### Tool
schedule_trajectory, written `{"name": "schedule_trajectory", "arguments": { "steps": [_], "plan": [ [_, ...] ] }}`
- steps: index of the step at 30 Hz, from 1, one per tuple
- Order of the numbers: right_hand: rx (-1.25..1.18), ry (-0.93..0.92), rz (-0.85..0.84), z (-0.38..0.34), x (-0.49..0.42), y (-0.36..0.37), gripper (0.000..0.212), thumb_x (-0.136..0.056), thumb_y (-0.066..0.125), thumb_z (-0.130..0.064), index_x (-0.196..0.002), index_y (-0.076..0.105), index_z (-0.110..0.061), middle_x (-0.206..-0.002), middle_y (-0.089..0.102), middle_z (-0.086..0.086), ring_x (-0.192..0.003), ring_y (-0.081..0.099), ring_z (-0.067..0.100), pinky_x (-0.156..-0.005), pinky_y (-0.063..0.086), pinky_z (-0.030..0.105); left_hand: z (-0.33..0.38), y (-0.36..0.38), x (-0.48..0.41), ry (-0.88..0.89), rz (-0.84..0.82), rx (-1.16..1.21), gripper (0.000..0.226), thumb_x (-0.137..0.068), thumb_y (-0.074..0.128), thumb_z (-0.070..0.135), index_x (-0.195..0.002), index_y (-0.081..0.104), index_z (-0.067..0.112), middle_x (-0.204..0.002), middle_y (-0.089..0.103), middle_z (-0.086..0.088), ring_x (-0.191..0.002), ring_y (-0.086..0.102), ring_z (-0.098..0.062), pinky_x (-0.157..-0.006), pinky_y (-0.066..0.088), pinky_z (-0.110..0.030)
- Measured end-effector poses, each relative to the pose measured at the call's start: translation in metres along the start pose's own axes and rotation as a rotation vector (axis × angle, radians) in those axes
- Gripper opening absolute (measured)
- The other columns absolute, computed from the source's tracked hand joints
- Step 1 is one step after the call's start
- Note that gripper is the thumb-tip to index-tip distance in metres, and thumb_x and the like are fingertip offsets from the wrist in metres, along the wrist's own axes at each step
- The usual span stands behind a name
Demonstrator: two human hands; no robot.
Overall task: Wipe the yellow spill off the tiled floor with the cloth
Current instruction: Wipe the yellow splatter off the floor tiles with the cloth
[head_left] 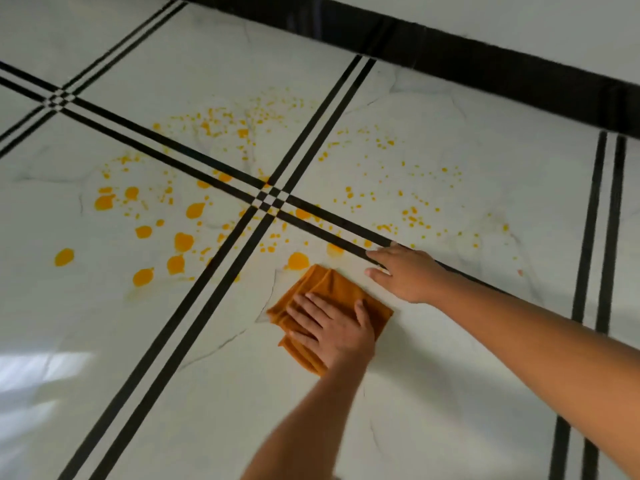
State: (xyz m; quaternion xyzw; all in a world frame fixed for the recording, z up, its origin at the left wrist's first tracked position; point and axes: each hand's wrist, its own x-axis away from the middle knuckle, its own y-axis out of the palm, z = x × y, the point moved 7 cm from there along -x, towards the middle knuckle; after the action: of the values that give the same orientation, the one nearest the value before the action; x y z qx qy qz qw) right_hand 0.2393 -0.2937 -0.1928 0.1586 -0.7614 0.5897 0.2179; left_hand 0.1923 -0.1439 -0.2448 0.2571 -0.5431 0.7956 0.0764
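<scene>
A yellow spill [183, 241] lies scattered in blobs and fine drops over the white marble-look floor tiles [450, 393], around a crossing of black double lines [272, 199]. The largest blobs sit left of the crossing; one blob [298, 260] lies just beyond the cloth. The folded orange cloth [332, 284] rests flat on the tile below the crossing. My left hand [332, 329] presses palm-down on it, fingers pointing up-left. My right hand [408, 275] lies flat on the bare floor just right of the cloth, its fingertips touching a black line.
A black skirting strip [485, 64] runs along the foot of the white wall [554, 22] at the top right. Another pair of black lines [602, 237] crosses the floor at the far right. Window light glares off the floor at the lower left [45, 368].
</scene>
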Motion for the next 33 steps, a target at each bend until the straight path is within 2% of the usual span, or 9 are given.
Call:
{"name": "schedule_trajectory", "arguments": {
  "steps": [3,6,9,13,15,17,22,27,33],
  "plan": [
    [-0.048,0.049,0.064,0.009,-0.009,0.009,0.056,-0.097,0.03,-0.049,-0.148,0.022,-0.026,-0.157,0.02,0.002,-0.145,0.011,0.021,-0.113,0.019,0.042,0.008,0.007,-0.019,-0.129,0.089,0.05,0.09,-0.085,0.014,0.066,-0.139,-0.028,0.007,-0.153,-0.023,-0.013,-0.134,-0.032,-0.034,-0.103,-0.028,-0.052],
    [-0.103,0.132,0.163,0.012,-0.007,0.014,0.057,-0.098,0.031,-0.047,-0.149,0.02,-0.025,-0.158,0.017,0.004,-0.146,0.008,0.023,-0.114,0.016,0.042,0.01,-0.004,-0.042,-0.07,0.156,0.022,0.088,-0.084,0.008,0.068,-0.143,-0.02,0.008,-0.156,-0.013,-0.013,-0.139,-0.023,-0.034,-0.105,-0.025,-0.052],
    [-0.124,0.153,0.209,0.007,-0.006,0.013,0.056,-0.098,0.033,-0.045,-0.149,0.022,-0.024,-0.157,0.022,0.004,-0.146,0.011,0.023,-0.114,0.017,0.041,0.015,-0.024,-0.077,0.164,0.144,-0.105,0.086,-0.085,0.004,0.07,-0.145,-0.017,0.011,-0.156,-0.01,-0.013,-0.141,-0.018,-0.033,-0.109,-0.02,-0.052],
    [-0.195,0.177,0.225,0.013,-0.01,0.013,0.055,-0.098,0.034,-0.044,-0.148,0.025,-0.024,-0.156,0.022,0.003,-0.146,0.011,0.022,-0.114,0.016,0.039,0.04,-0.051,-0.134,0.624,0.135,-0.38,0.083,-0.085,0.001,0.069,-0.147,-0.009,0.014,-0.156,-0.009,-0.009,-0.142,-0.013,-0.031,-0.11,-0.016,-0.052],
    [-0.183,0.165,0.195,0.019,-0.012,0.018,0.055,-0.098,0.032,-0.045,-0.149,0.022,-0.026,-0.158,0.018,0.0,-0.146,0.007,0.019,-0.114,0.012,0.039,0.048,-0.056,-0.149,0.718,0.14,-0.433,0.082,-0.085,0.0,0.069,-0.148,-0.007,0.017,-0.157,-0.008,-0.008,-0.142,-0.013,-0.03,-0.111,-0.013,-0.052],
    [-0.147,0.131,0.207,0.026,-0.014,0.013,0.055,-0.098,0.033,-0.044,-0.149,0.022,-0.025,-0.158,0.018,0.0,-0.146,0.008,0.02,-0.115,0.013,0.04,0.054,-0.057,-0.151,0.691,0.16,-0.383,0.078,-0.086,0.001,0.068,-0.148,-0.004,0.021,-0.157,-0.005,-0.005,-0.143,-0.012,-0.029,-0.111,-0.013,-0.052],
    [0.023,-0.071,0.257,0.04,-0.029,-0.01,0.053,-0.098,0.039,-0.04,-0.146,0.031,-0.021,-0.154,0.027,0.004,-0.144,0.018,0.025,-0.113,0.02,0.044,0.065,-0.049,-0.147,0.399,0.216,-0.208,0.071,-0.088,0.002,0.064,-0.149,-0.002,0.026,-0.158,-0.004,-0.004,-0.142,-0.012,-0.032,-0.107,-0.016,-0.056],
    [-0.015,-0.105,0.279,0.069,-0.028,-0.017,0.057,-0.095,0.029,-0.048,-0.146,0.032,-0.022,-0.154,0.029,0.004,-0.144,0.018,0.025,-0.112,0.022,0.045,0.077,-0.054,-0.161,0.321,0.302,-0.231,0.073,-0.088,0.005,0.065,-0.149,0.0,0.025,-0.158,0.0,-0.007,-0.142,-0.006,-0.036,-0.109,-0.006,-0.062],
    [0.156,-0.193,0.234,0.1,-0.017,-0.012,0.061,-0.094,0.022,-0.05,-0.144,0.035,-0.018,-0.151,0.033,0.006,-0.141,0.025,0.029,-0.111,0.025,0.047,0.082,0.003,-0.055,1.073,0.061,-0.577,0.07,-0.087,0.015,0.066,-0.147,0.01,0.031,-0.154,0.022,-0.004,-0.142,0.006,-0.032,-0.11,0.0,-0.06]
  ]
}}
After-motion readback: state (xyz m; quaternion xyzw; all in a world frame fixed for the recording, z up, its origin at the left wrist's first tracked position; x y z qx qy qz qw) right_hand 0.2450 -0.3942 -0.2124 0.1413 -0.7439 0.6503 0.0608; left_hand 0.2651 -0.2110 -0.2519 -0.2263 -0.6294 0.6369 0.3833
